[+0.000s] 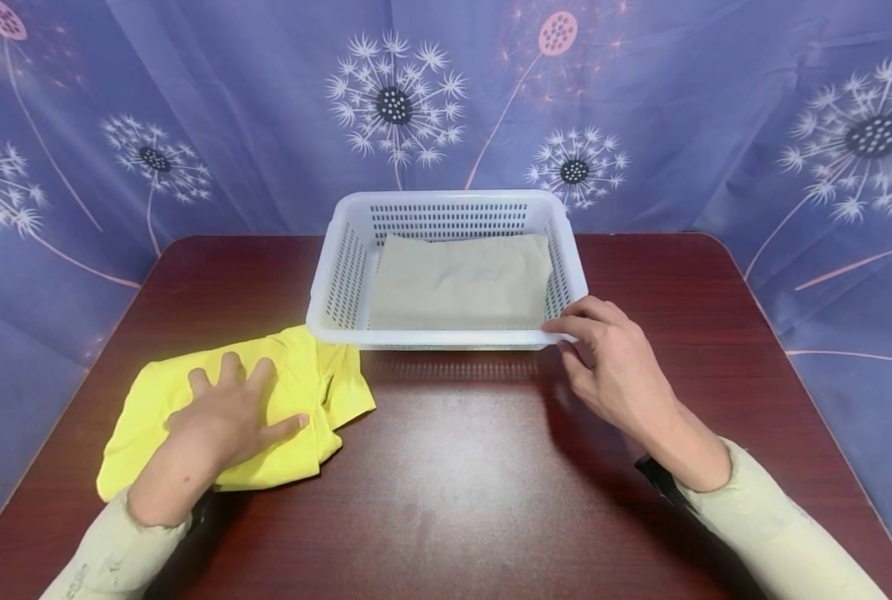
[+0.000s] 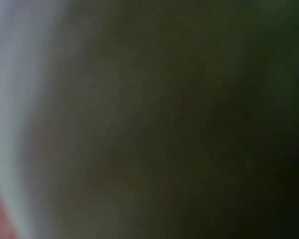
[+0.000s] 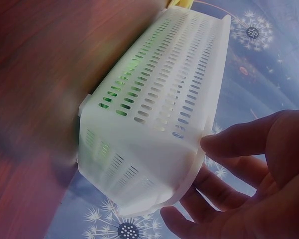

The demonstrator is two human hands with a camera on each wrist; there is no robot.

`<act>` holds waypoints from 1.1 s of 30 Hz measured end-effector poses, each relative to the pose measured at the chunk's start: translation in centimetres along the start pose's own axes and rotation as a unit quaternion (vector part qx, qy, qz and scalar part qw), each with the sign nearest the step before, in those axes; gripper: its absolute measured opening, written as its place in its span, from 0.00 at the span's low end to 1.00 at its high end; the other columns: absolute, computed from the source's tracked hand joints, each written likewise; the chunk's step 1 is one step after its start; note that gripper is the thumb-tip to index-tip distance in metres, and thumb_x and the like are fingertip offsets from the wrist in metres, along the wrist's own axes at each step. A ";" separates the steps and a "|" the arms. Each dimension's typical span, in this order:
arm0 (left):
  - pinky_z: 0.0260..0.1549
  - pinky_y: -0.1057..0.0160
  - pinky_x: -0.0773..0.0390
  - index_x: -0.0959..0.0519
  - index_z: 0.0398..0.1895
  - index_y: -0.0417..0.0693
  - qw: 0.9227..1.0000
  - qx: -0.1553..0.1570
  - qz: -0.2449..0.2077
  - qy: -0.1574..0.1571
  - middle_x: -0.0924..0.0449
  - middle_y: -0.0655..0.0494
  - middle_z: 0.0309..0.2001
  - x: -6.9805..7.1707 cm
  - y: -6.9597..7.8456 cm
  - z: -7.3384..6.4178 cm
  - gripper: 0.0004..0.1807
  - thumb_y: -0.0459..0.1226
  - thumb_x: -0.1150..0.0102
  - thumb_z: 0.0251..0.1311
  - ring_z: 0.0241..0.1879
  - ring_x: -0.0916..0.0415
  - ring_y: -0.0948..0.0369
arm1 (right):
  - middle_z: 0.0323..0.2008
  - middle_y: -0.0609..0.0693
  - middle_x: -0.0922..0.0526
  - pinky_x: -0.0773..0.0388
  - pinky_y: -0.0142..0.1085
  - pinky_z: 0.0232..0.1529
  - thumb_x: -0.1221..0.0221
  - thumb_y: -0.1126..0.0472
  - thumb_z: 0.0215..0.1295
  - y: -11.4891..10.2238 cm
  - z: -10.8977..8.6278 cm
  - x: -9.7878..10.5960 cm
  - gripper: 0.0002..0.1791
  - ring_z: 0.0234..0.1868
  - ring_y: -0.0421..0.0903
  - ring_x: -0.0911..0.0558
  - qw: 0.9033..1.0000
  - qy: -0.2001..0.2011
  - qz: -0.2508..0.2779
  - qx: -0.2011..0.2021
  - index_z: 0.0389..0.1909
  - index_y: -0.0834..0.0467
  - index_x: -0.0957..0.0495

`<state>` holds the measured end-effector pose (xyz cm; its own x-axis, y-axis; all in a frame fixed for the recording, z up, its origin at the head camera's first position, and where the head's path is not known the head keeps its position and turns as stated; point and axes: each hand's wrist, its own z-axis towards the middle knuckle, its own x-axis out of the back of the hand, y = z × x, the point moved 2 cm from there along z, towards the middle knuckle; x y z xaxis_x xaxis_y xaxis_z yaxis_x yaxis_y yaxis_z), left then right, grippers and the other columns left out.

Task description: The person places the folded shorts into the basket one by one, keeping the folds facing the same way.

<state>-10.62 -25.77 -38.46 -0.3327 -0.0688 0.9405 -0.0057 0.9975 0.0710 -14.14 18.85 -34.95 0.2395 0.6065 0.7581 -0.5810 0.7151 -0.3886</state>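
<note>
A folded yellow garment [image 1: 296,450] lies on the left of the table, partly creased at its right end. My left hand [image 1: 224,412] rests on top of it with the fingers spread. At the back middle stands a white plastic basket [image 1: 446,338] with slotted walls. My right hand [image 1: 614,358] pinches its rim at the near right corner. In the right wrist view the thumb [image 3: 234,139] is on the rim of the basket [image 3: 189,99], with the fingers beyond it. A folded pale grey cloth [image 1: 461,283] lies inside the basket. The left wrist view is dark and blurred.
The dark red wooden table [image 1: 461,500] ends at a blue curtain [image 1: 266,100] with dandelion prints, close behind the basket. Something green shows through the basket's slots in the right wrist view. The garment's upper right part meets the basket's near left corner.
</note>
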 end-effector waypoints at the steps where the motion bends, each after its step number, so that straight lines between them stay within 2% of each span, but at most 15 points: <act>1: 0.25 0.19 0.28 0.37 0.65 0.45 1.000 -0.001 -0.001 0.000 0.44 0.27 0.62 0.0 0.0 0.0 0.51 0.75 0.39 0.57 0.57 0.45 0.20 | 0.41 0.52 0.15 0.24 0.45 0.43 0.38 0.79 0.53 0.0 0.0 0.0 0.19 0.43 0.51 0.20 1.000 0.000 0.000 0.000 0.44 0.62 0.10; 7: 0.23 0.22 0.27 0.36 0.65 0.45 1.000 -0.001 -0.001 0.002 0.43 0.27 0.63 0.0 0.2 -0.4 0.51 0.75 0.39 0.57 0.57 0.45 0.21 | 0.41 0.52 0.15 0.24 0.45 0.44 0.38 0.78 0.53 0.0 0.0 0.0 0.19 0.43 0.51 0.20 1.000 0.001 -0.001 0.000 0.43 0.61 0.10; 21: 0.22 0.23 0.26 0.36 0.63 0.46 1.000 -0.007 0.013 -0.001 0.43 0.28 0.63 -0.3 0.6 -1.2 0.51 0.76 0.39 0.56 0.57 0.43 0.21 | 0.42 0.52 0.15 0.24 0.44 0.43 0.37 0.78 0.54 0.0 0.0 0.0 0.18 0.43 0.51 0.20 1.000 -0.001 -0.001 0.001 0.44 0.62 0.10; 28: 0.20 0.25 0.26 0.36 0.63 0.45 0.999 -0.017 0.026 0.009 0.42 0.29 0.62 -0.6 1.0 -1.6 0.51 0.76 0.39 0.56 0.56 0.42 0.23 | 0.41 0.52 0.15 0.24 0.44 0.43 0.38 0.78 0.53 0.0 0.0 -0.1 0.18 0.43 0.51 0.20 1.000 -0.001 -0.003 0.001 0.44 0.62 0.10; 33: 0.20 0.26 0.25 0.36 0.66 0.46 0.999 -0.024 0.029 0.016 0.40 0.31 0.61 -0.8 1.4 -1.9 0.52 0.76 0.38 0.55 0.56 0.40 0.24 | 0.41 0.52 0.15 0.24 0.45 0.43 0.38 0.78 0.53 -0.1 0.1 -0.1 0.19 0.43 0.51 0.20 1.000 0.000 -0.003 0.000 0.44 0.62 0.10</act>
<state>-8.55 -24.32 -38.46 -0.3000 -0.0131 0.9539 0.0584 0.9978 0.0321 -14.16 18.76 -34.94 0.2429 0.6020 0.7606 -0.5799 0.7187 -0.3837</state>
